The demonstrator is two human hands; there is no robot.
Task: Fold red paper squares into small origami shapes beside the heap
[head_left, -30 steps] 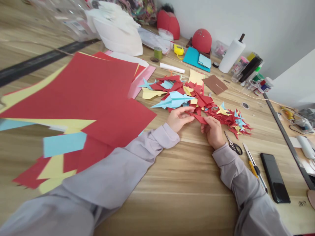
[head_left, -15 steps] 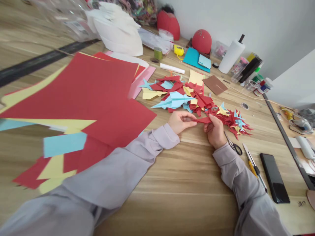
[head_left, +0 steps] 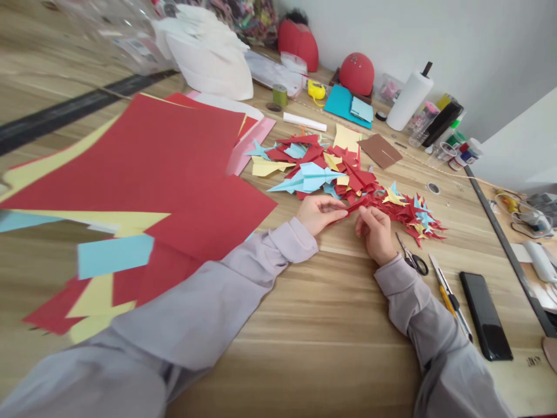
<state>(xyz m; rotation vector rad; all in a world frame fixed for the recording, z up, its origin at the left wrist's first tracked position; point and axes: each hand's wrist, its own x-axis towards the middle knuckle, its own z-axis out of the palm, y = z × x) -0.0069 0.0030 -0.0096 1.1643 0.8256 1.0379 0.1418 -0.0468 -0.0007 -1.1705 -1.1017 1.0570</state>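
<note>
Between thumb and fingers, my left hand point(head_left: 319, 213) pinches a small folded red paper piece point(head_left: 357, 204), which points up and to the right. My right hand point(head_left: 375, 232) is closed, its thumb and curled fingers at the right end of that piece; the exact contact is partly hidden. Just beyond both hands spreads a pile of folded red, blue and yellow papers, with a light-blue paper plane point(head_left: 310, 177) on top. Smaller folded paper stars point(head_left: 394, 196) lie at the pile's right end.
Large red paper sheets point(head_left: 130, 151) cover the left side, with a light-blue strip point(head_left: 115, 255) below. On the right lie scissors point(head_left: 415, 261), a box cutter point(head_left: 450, 296) and a phone point(head_left: 485, 316). Yellow tape dispenser point(head_left: 315, 90), brown card point(head_left: 380, 150) and white roll point(head_left: 409, 101) stand or lie behind.
My right hand has shifted slightly left, its fingers more curled. The red paper piece has turned, its right end now higher; my left hand has barely moved.
</note>
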